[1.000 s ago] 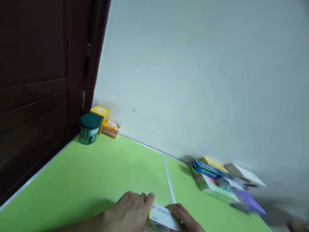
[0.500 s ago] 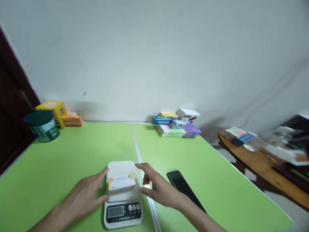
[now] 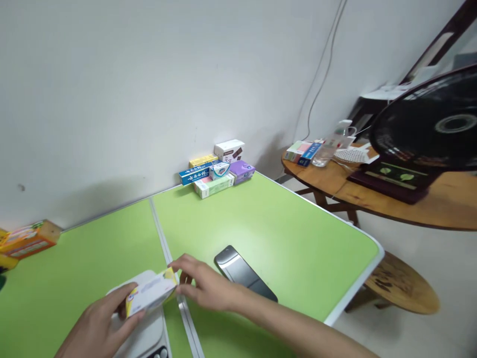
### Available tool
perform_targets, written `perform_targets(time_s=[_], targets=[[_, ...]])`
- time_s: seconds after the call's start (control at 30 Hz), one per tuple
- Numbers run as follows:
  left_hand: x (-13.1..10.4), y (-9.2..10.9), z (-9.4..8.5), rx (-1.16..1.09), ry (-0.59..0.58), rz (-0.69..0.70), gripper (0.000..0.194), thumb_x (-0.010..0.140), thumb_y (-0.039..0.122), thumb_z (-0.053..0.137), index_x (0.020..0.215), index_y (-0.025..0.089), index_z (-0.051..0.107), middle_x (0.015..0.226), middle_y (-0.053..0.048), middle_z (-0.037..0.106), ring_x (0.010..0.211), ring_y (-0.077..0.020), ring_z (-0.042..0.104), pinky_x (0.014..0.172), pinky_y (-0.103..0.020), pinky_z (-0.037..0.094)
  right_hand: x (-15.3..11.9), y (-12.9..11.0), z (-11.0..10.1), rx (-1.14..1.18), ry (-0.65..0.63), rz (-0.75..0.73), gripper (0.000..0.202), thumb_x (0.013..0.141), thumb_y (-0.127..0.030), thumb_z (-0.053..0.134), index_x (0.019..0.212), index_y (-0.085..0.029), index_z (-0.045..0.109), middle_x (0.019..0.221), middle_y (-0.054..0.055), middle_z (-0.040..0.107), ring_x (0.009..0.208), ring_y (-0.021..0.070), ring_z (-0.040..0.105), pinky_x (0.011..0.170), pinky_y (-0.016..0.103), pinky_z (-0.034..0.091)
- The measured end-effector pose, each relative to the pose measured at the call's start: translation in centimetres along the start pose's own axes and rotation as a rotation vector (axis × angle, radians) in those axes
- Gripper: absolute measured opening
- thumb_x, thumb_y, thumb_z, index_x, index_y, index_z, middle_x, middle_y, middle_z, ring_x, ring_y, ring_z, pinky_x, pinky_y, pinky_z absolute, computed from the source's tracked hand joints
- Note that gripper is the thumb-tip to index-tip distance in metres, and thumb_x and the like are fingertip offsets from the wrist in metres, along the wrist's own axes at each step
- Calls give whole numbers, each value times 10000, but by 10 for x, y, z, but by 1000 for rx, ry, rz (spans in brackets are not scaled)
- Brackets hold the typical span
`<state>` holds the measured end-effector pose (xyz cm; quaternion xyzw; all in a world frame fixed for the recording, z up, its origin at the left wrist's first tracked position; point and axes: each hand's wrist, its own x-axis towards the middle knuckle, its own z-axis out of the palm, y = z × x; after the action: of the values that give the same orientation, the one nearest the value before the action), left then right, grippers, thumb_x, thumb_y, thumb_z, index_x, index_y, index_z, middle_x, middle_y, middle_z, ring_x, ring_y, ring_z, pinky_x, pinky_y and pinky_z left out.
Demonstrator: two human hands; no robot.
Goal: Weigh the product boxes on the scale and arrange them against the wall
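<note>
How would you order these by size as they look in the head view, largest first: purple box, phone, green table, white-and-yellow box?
1. Green table
2. Phone and white-and-yellow box: too alike to rank surely
3. Purple box

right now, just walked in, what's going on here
A person's left hand grips one end of a small white-and-yellow box, with the right hand at its other end. The box is over a white scale; whether they touch is unclear. A phone lies to the right on the green table, and more boxes sit by the wall.
</note>
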<state>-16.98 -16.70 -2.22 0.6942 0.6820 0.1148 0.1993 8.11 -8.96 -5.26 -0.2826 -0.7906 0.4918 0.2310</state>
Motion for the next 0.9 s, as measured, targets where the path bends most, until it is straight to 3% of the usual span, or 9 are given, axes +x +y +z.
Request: perform_targets(time_s=[0.13, 0.23, 0.43, 0.53, 0.6, 0.73, 0.9], targets=[[67, 77, 2, -57, -35, 60, 384, 823, 433, 499, 1131, 231, 611, 945, -27, 709, 801, -196, 642, 659, -262, 503, -9, 32, -57, 98, 257, 30, 401, 851, -207, 516, 1250, -183, 490, 1134, 94, 530, 788, 136, 590, 768, 326, 520], [133, 125, 16, -111, -21, 163, 318, 819, 385, 506, 1054, 208, 628, 884, -24, 699, 749, -185, 629, 636, -262, 472, -5, 62, -100, 198, 489, 75, 377, 860, -267, 486, 1225, -174, 487, 1119, 99, 544, 686, 117, 583, 675, 315, 522], [263, 190, 56, -118, 149, 254, 267, 779, 303, 581, 1022, 198, 621, 899, -49, 706, 767, -202, 639, 642, -267, 447, 30, 120, -191, 150, 870, 116, 409, 826, -285, 493, 1195, -111, 513, 1061, 131, 595, 783, 180, 600, 757, 370, 516], [314, 207, 73, -95, 226, 252, 275, 777, 283, 604, 1036, 192, 602, 943, -72, 704, 836, -226, 648, 687, -286, 455, 57, 143, -227, 107, 984, 112, 442, 807, -260, 508, 1222, -109, 509, 1118, 146, 585, 871, 206, 597, 839, 403, 504], [337, 212, 84, -109, 280, 224, 332, 790, 226, 581, 1115, 177, 541, 955, -81, 693, 852, -224, 650, 713, -295, 457, 73, 155, -240, 91, 1029, 118, 482, 793, -235, 517, 1258, -113, 482, 1207, 164, 542, 870, 200, 595, 871, 414, 494], [359, 207, 102, -225, 335, 146, 450, 790, 131, 529, 1219, 132, 391, 961, -84, 664, 844, -197, 646, 735, -292, 459, 90, 176, -240, 106, 1055, 122, 602, 787, -217, 518, 1362, -133, 359, 1367, 197, 385, 821, 171, 594, 855, 396, 511], [366, 200, 113, -290, 327, 173, 376, 775, 117, 528, 1137, 166, 439, 969, -62, 655, 850, -179, 637, 726, -277, 462, 86, 189, -231, 85, 1048, 69, 618, 794, -243, 506, 1383, -163, 335, 1374, 183, 355, 884, 193, 586, 851, 396, 519]])
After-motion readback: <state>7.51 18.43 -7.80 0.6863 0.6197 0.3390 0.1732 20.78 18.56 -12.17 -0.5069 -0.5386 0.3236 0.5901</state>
